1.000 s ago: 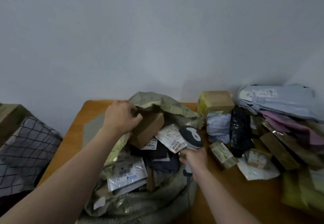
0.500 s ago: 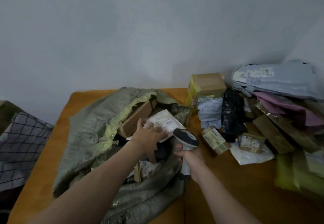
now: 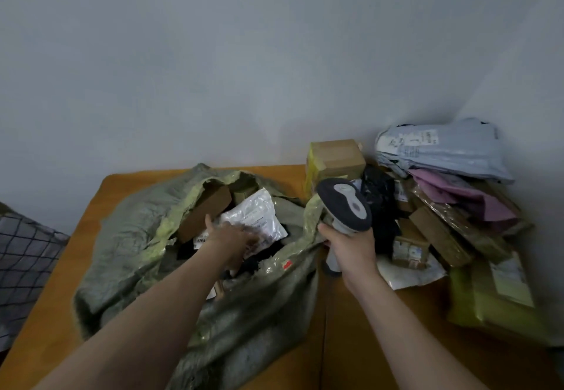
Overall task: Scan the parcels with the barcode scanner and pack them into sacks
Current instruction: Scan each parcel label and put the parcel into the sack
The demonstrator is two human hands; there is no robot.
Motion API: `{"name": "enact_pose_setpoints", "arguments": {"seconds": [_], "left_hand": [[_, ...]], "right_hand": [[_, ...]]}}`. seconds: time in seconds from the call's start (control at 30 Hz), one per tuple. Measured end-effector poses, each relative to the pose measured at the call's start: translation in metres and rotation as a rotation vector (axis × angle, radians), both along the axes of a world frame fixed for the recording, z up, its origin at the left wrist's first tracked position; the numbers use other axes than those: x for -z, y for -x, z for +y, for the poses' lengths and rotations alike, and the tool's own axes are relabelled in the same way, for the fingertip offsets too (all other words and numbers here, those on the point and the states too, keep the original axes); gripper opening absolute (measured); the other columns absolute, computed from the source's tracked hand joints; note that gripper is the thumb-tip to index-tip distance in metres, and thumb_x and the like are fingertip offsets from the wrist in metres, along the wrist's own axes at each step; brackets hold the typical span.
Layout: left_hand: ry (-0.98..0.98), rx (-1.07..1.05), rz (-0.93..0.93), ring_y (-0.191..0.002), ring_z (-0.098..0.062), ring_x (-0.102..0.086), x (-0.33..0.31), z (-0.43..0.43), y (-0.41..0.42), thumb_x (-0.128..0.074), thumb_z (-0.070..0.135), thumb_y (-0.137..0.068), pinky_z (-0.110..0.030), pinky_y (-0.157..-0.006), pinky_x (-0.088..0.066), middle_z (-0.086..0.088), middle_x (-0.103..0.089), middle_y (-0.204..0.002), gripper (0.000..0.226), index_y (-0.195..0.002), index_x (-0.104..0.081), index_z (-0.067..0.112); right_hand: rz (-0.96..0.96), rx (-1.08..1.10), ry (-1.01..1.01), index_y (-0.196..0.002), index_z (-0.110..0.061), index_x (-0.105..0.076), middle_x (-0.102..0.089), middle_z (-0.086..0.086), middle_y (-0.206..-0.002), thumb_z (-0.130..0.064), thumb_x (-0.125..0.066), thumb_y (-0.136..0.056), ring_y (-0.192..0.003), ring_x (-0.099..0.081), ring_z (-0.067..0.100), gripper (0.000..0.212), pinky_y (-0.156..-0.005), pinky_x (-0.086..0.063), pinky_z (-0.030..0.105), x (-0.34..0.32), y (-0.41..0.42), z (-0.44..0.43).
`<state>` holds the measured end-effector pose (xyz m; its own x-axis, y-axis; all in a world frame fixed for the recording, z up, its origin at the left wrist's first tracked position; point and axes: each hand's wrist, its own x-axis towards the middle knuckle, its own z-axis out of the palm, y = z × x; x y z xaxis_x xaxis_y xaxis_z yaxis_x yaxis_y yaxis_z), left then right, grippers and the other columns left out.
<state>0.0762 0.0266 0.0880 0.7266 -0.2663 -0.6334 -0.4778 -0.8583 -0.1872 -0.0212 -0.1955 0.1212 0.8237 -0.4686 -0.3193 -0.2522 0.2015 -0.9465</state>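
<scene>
Grey-and-black handheld barcode scanner (image 3: pixel 343 206): held just right of olive woven sack (image 3: pixel 137 221) on orange worktop (image 3: pixel 366 344), right hand (image 3: pixel 351 249) fingers wrapped round its handle. Left hand (image 3: pixel 235 237) in sack mouth at white plastic mailer (image 3: pixel 259 215); fingers blurred, grip cannot be told.

Left hand (image 3: pixel 236 241) outstretched, right hand (image 3: pixel 351 246) gripping

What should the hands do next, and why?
Probably draw the left hand out of the sack and fetch a parcel from the pile on the right: the white parcel already lies inside, and the right hand holds the scanner ready.
</scene>
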Motion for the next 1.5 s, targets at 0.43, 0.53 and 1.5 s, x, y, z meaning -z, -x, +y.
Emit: {"name": "enact_pose_setpoints", "arguments": {"seconds": [0.43, 0.53, 1.5], "left_hand": [[0.329, -0.130, -0.152, -0.144, -0.034, -0.034, -0.001, 0.009, -0.012, -0.065, 0.064, -0.089, -0.061, -0.112, -0.035, -0.003, -0.030, -0.162, 0.072, -0.153, -0.040, 0.041], [0.283, -0.124, -0.045, -0.150, -0.036, -0.019, 0.008, 0.011, -0.003, -0.061, 0.060, -0.092, -0.061, -0.115, -0.027, -0.001, -0.018, -0.169, 0.064, -0.151, -0.044, 0.041], [0.802, -0.163, -0.320, -0.119, -0.031, -0.058, -0.003, -0.176, 0.002, -0.067, 0.042, -0.094, -0.041, -0.093, -0.050, -0.007, -0.062, -0.130, 0.053, -0.139, -0.054, 0.019]], "right_hand": [[0.272, -0.348, 0.129, -0.116, -0.024, -0.069, -0.074, 0.001, -0.111, -0.015, -0.083, -0.079, -0.100, -0.067, 0.022, 0.040, -0.081, -0.055, 0.039, 0.025, 0.020, 0.019], [0.312, -0.366, 0.104, -0.120, -0.021, -0.068, -0.074, 0.000, -0.110, -0.011, -0.082, -0.079, -0.099, -0.068, 0.020, 0.044, -0.076, -0.053, 0.032, 0.035, 0.025, 0.029], [0.167, -0.034, -0.220, -0.103, -0.017, -0.068, -0.078, 0.010, -0.097, -0.006, -0.076, -0.088, -0.083, -0.078, 0.024, 0.021, -0.076, -0.064, 0.038, 0.016, 0.068, -0.099]]}}
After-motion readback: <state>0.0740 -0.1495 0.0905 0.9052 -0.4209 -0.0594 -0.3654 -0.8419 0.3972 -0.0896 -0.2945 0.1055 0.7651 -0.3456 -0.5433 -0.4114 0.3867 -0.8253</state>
